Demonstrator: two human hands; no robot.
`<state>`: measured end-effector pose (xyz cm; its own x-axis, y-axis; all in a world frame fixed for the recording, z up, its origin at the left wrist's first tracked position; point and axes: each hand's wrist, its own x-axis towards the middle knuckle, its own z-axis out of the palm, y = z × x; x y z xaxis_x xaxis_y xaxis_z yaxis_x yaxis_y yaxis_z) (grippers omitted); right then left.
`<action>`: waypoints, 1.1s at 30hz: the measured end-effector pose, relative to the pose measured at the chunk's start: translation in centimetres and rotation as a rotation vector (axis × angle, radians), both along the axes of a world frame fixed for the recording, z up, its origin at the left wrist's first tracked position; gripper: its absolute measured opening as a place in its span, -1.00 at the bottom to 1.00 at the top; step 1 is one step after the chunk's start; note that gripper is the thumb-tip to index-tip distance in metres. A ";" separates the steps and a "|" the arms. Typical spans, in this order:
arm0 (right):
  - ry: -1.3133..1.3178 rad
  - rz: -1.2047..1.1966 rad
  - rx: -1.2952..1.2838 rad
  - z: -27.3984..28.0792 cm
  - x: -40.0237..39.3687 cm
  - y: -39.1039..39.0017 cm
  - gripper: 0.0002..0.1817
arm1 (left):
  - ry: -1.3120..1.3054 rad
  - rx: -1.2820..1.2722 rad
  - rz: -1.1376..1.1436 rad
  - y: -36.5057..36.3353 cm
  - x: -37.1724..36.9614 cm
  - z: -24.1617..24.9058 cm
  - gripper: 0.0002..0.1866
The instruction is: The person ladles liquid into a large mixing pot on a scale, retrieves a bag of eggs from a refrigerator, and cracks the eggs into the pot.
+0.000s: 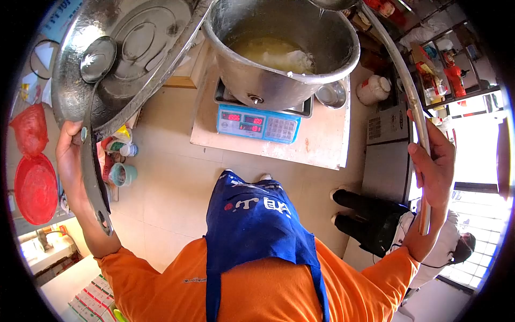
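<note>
My left hand (pixel 71 140) grips the lower edge of a large, tilted metal basin (pixel 110 121); some of its fingers are hidden. A metal ladle (pixel 92 115) rests with its bowl in this basin, its handle hanging over the rim across my left wrist. My right hand (pixel 433 161) is closed around the long handle of a second ladle (pixel 399 67), whose bowl is cut off at the top, above a deep metal pot (pixel 241 78). Yellowish liquid with a white lump (pixel 289 60) lies in the pot. The pot stands on a blue digital scale (pixel 257 123) with lit red digits.
The scale sits on a low board-topped table (pixel 316 150) beside a small metal bowl (pixel 331 95). A white tub (pixel 374 89) and shelves (pixel 456 75) are on the right. Another person (pixel 375 222) stands at lower right. Red plastic basins (pixel 35 188) lie at left.
</note>
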<state>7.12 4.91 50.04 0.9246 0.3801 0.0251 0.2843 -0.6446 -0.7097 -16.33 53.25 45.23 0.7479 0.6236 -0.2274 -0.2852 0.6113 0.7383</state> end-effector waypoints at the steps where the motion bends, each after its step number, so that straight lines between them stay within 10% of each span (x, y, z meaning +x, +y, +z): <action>1: -0.016 -0.016 -0.014 -0.1 -0.1 0.0 -0.41 | -0.023 0.005 -0.037 1.4 -0.8 -0.8 -0.79; 22: -0.080 -0.029 -0.031 0.3 -0.9 -0.5 -0.45 | -0.074 -0.001 -0.113 1.3 -1.1 -1.0 -0.78; 33: 0.695 0.111 0.755 -0.9 1.6 -1.9 -0.52 | 0.008 0.134 -0.028 2.8 -2.0 -1.9 -0.76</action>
<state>8.74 2.99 49.17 0.7866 0.5716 -0.2337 -0.3127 0.0423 -0.9489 -18.28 56.02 43.36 0.7637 0.6280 -0.1495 -0.2635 0.5147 0.8159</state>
